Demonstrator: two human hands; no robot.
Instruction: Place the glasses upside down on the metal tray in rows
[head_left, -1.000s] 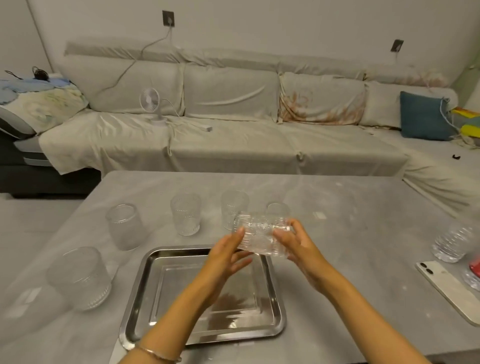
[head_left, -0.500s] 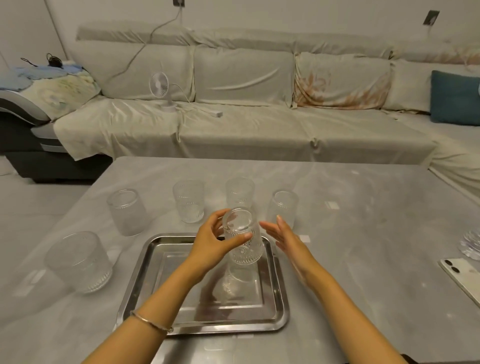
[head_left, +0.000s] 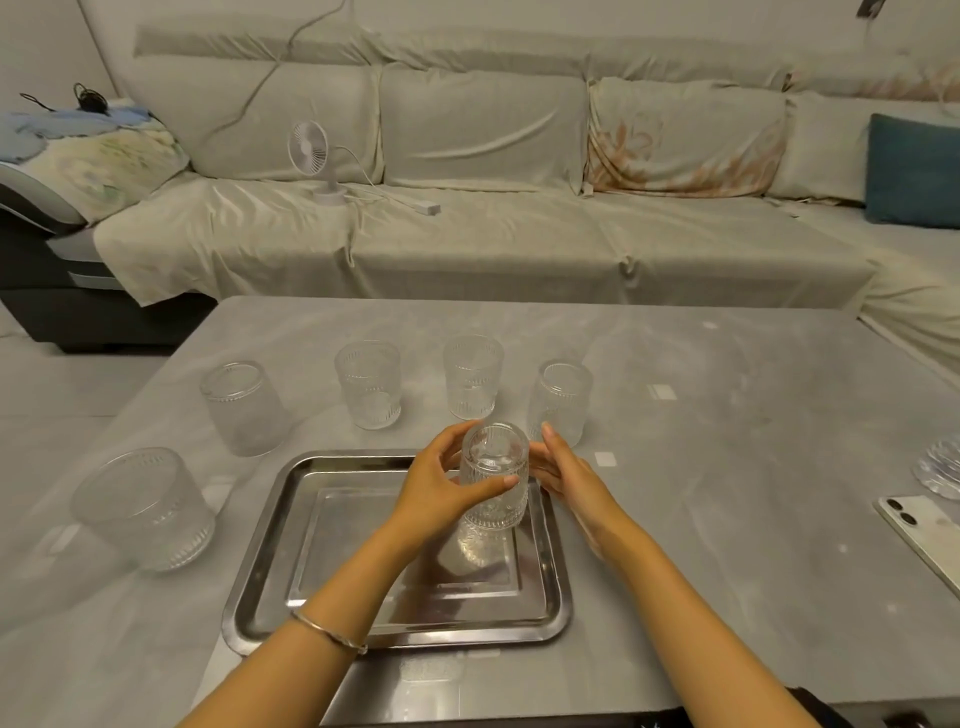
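- Six ribbed glasses in all, counted around the metal tray (head_left: 270, 597).
- One glass (head_left: 493, 480) stands upside down over the tray's far right corner, with a hand on each side.
- Five glasses stand on the table off the tray: three beyond its far edge, at (head_left: 369, 384), (head_left: 471, 376) and (head_left: 561, 400); one beyond its far left corner (head_left: 241, 408); one to its left (head_left: 145, 509).
- One metal tray.
- Two hands: the left hand (head_left: 441, 488) and the right hand (head_left: 566, 473).
- One bracelet (head_left: 327, 631), on the left wrist, over the tray's near edge.
- One phone (head_left: 924, 535), well right of the tray.
- One small fan (head_left: 311, 153), on the sofa far beyond the tray.
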